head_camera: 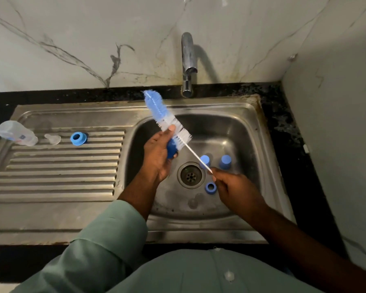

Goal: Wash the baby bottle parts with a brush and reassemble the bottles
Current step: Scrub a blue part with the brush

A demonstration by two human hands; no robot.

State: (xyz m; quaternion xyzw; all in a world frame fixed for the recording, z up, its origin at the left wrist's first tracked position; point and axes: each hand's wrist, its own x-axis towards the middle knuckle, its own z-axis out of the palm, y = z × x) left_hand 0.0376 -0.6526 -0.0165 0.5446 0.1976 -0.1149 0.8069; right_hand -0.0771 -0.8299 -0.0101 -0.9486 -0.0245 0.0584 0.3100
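Two hands work over the basin: the left hand curls around a dark blue part, probably a collar ring, though the fingers hide most of it, and its thumb rests against the bristles. The right hand pinches the thin white handle end of the brush, whose bristle head runs through the part and points up toward the tap. No water is visibly running. The step in hand looks like scrubbing this one piece. More parts wait in the basin: two blue caps and, a blue ring near the drain, and what seem to be clear teats lower down. On the drainboard lie a bottle on its side, a teat and another ring, well apart from the hands. Next, the piece likely needs rinsing and setting on the drainboard, which calls for keeping the thin handle steady.
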